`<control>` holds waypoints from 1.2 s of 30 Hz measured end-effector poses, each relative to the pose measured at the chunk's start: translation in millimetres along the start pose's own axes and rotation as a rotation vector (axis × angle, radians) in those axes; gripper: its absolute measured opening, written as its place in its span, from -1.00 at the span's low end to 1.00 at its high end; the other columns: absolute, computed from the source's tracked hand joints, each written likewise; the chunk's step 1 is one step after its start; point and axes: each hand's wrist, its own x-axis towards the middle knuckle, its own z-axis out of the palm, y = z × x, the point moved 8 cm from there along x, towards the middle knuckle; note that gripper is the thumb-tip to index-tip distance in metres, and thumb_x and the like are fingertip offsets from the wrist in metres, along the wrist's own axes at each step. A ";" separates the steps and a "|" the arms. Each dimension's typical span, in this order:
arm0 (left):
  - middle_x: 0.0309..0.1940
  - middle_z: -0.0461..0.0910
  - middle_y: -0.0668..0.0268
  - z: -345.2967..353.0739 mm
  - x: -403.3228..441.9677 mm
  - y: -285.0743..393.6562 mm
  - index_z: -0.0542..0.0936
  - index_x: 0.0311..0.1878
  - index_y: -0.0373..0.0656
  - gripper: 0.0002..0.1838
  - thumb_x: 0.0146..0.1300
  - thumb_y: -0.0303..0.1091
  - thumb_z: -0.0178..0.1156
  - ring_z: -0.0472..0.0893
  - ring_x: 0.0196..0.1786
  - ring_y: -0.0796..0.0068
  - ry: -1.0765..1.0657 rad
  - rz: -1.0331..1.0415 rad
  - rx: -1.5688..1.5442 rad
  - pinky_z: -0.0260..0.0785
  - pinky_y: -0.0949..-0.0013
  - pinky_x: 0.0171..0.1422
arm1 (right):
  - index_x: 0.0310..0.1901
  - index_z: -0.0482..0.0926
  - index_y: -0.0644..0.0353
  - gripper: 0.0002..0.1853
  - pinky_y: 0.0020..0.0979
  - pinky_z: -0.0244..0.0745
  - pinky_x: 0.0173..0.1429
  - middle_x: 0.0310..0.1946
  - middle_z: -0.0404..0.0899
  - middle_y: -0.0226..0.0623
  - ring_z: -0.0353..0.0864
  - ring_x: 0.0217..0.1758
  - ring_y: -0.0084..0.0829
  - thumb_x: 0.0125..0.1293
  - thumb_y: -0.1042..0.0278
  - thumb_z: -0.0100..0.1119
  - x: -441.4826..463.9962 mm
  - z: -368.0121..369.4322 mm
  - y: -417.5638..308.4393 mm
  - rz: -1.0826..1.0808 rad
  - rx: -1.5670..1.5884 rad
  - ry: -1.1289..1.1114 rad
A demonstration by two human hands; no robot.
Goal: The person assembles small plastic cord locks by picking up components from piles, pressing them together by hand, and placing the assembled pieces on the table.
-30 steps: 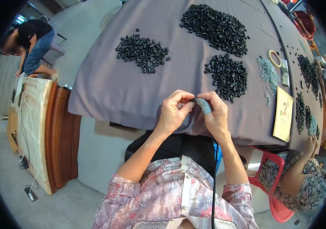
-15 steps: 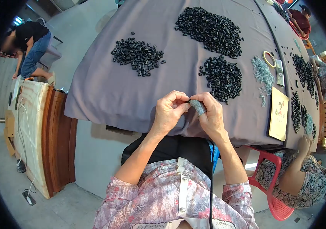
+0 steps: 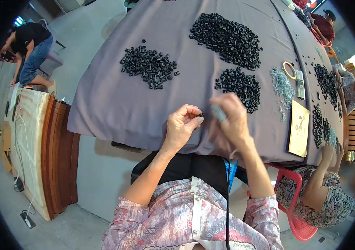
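My left hand pinches a small black plastic part between thumb and fingertips, above the near edge of the cloth-covered table. To its right is my right hand, apart from the left and blurred by motion. A greyish wrap covers one of its fingers. Whether those fingers hold anything is not clear. Just beyond the right hand lies a pile of black parts. A bigger pile of black parts sits behind it, and another pile of black parts is at left.
Right of the piles are small clear pieces, a tape roll, a small device and a yellow booklet. A person sits on a pink chair at right. A wooden-sided table stands at left.
My right hand has come away from my left, where they met at the small black part, and is moving fast. My left hand keeps its pinch on the part.
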 end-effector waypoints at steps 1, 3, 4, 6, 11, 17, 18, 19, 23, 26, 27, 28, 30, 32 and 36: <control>-0.41 0.52 0.40 0.7 0.7 -0.6 0.52 -0.29 -0.27 -0.88 0.09 -0.62 0.20 0.51 -0.40 0.69 -0.012 0.004 -0.017 0.41 0.61 -0.34 | -0.27 0.57 0.21 -0.76 -0.29 0.44 -0.16 -0.37 0.48 -0.18 0.50 -0.23 -0.15 -0.07 0.56 0.16 14.9 -9.6 3.5 0.020 -0.056 0.037; -0.40 0.52 0.39 1.7 1.4 -0.6 0.52 -0.29 -0.27 -0.89 0.09 -0.62 0.20 0.50 -0.41 0.69 -0.032 0.014 -0.025 0.41 0.61 -0.34 | -0.31 0.56 0.20 -0.76 -0.26 0.40 -0.16 -0.36 0.50 -0.26 0.46 -0.26 -0.16 -0.09 0.62 0.07 37.4 -13.9 23.3 -0.068 -0.241 0.039; -0.40 0.52 0.39 2.4 1.9 -0.2 0.52 -0.30 -0.27 -0.89 0.09 -0.62 0.20 0.50 -0.41 0.69 -0.041 0.022 -0.016 0.41 0.61 -0.34 | -0.31 0.56 0.20 -0.75 -0.27 0.39 -0.13 -0.36 0.51 -0.27 0.44 -0.25 -0.19 -0.10 0.64 0.04 46.5 -9.8 30.6 -0.094 -0.319 -0.027; -0.39 0.51 0.39 3.1 2.7 0.5 0.52 -0.30 -0.27 -0.89 0.09 -0.63 0.20 0.50 -0.41 0.69 -0.057 0.021 -0.025 0.41 0.62 -0.34 | -0.32 0.58 0.19 -0.72 -0.28 0.37 -0.10 -0.36 0.52 -0.30 0.43 -0.25 -0.23 -0.11 0.66 0.00 59.4 -0.2 39.5 -0.151 -0.394 -0.119; -0.36 0.50 0.39 2.4 2.8 -0.3 0.51 -0.30 -0.26 -0.88 0.08 -0.63 0.20 0.49 -0.40 0.68 -0.072 0.015 -0.080 0.40 0.62 -0.32 | -0.35 0.63 0.18 -0.73 -0.31 0.37 -0.08 -0.37 0.54 -0.34 0.42 -0.27 -0.29 -0.09 0.62 -0.04 69.7 24.4 52.4 -0.250 -0.394 -0.303; -0.35 0.49 0.38 2.8 4.2 -1.8 0.50 -0.28 -0.26 -0.88 0.10 -0.61 0.19 0.49 -0.39 0.68 -0.084 0.018 -0.034 0.41 0.61 -0.29 | -0.35 0.64 0.16 -0.76 -0.35 0.36 -0.07 -0.40 0.55 -0.38 0.42 -0.29 -0.31 -0.04 0.53 -0.01 71.3 29.1 54.0 -0.279 -0.429 -0.369; -0.34 0.49 0.38 4.0 4.0 -1.3 0.49 -0.27 -0.26 -0.88 0.11 -0.60 0.18 0.50 -0.38 0.68 -0.093 0.016 -0.033 0.42 0.61 -0.29 | -0.35 0.63 0.16 -0.77 -0.35 0.36 -0.08 -0.40 0.55 -0.38 0.42 -0.29 -0.31 -0.04 0.53 -0.01 72.6 30.2 53.8 -0.280 -0.436 -0.380; -0.34 0.49 0.37 4.3 3.8 0.2 0.49 -0.26 -0.26 -0.88 0.12 -0.59 0.18 0.50 -0.37 0.68 -0.101 0.016 -0.032 0.42 0.60 -0.29 | -0.36 0.63 0.16 -0.77 -0.35 0.36 -0.08 -0.41 0.55 -0.38 0.43 -0.28 -0.31 -0.03 0.53 -0.02 73.8 31.3 53.7 -0.283 -0.442 -0.391; -0.32 0.51 0.34 4.4 4.3 -3.7 0.47 -0.23 -0.25 -0.89 0.17 -0.56 0.15 0.53 -0.35 0.65 -0.111 -0.007 -0.044 0.44 0.59 -0.28 | -0.33 0.60 0.18 -0.78 -0.33 0.38 -0.09 -0.42 0.51 -0.35 0.43 -0.26 -0.29 -0.03 0.54 -0.02 75.5 35.5 52.9 -0.279 -0.455 -0.403; -0.31 0.52 0.32 5.4 5.0 -4.3 0.45 -0.21 -0.25 -0.89 0.20 -0.54 0.13 0.54 -0.35 0.64 -0.115 0.014 -0.086 0.44 0.57 -0.29 | -0.31 0.58 0.20 -0.77 -0.30 0.38 -0.08 -0.41 0.48 -0.28 0.43 -0.25 -0.26 -0.04 0.57 0.00 74.7 33.8 54.7 -0.256 -0.462 -0.395; -0.31 0.52 0.32 5.6 5.0 -3.2 0.45 -0.21 -0.25 -0.89 0.20 -0.54 0.13 0.54 -0.35 0.64 -0.110 0.021 -0.083 0.44 0.58 -0.29 | -0.30 0.57 0.20 -0.76 -0.30 0.38 -0.07 -0.40 0.47 -0.26 0.43 -0.24 -0.24 -0.05 0.58 0.01 73.8 34.4 56.1 -0.247 -0.465 -0.383; -0.31 0.52 0.32 5.5 4.7 -2.0 0.45 -0.20 -0.25 -0.89 0.21 -0.54 0.13 0.54 -0.36 0.64 -0.107 0.026 -0.079 0.44 0.58 -0.30 | -0.29 0.56 0.21 -0.75 -0.29 0.37 -0.05 -0.40 0.46 -0.23 0.43 -0.23 -0.23 -0.06 0.59 0.02 72.9 34.2 56.6 -0.237 -0.466 -0.371; -0.32 0.52 0.32 3.8 5.8 0.7 0.44 -0.20 -0.25 -0.89 0.21 -0.53 0.13 0.54 -0.37 0.64 -0.099 0.037 -0.082 0.43 0.58 -0.31 | -0.28 0.54 0.24 -0.75 -0.29 0.39 -0.09 -0.39 0.46 -0.20 0.44 -0.25 -0.20 -0.07 0.62 0.02 70.8 20.8 43.0 -0.242 -0.396 -0.218; -0.35 0.52 0.34 3.8 4.9 0.3 0.44 -0.19 -0.24 -0.88 0.21 -0.52 0.13 0.53 -0.38 0.65 -0.097 0.034 -0.102 0.42 0.59 -0.33 | -0.27 0.53 0.26 -0.74 -0.29 0.40 -0.13 -0.38 0.46 -0.18 0.45 -0.27 -0.17 -0.06 0.66 0.01 60.8 9.9 27.0 -0.164 -0.254 -0.125; -0.41 0.52 0.38 4.5 4.7 1.8 0.46 -0.19 -0.23 -0.88 0.21 -0.49 0.14 0.51 -0.42 0.68 -0.087 0.032 -0.063 0.38 0.61 -0.38 | -0.21 0.49 0.34 -0.80 -0.39 0.45 -0.25 -0.39 0.54 -0.23 0.56 -0.36 -0.33 0.11 0.67 -0.03 19.7 9.7 29.6 0.291 0.213 -0.113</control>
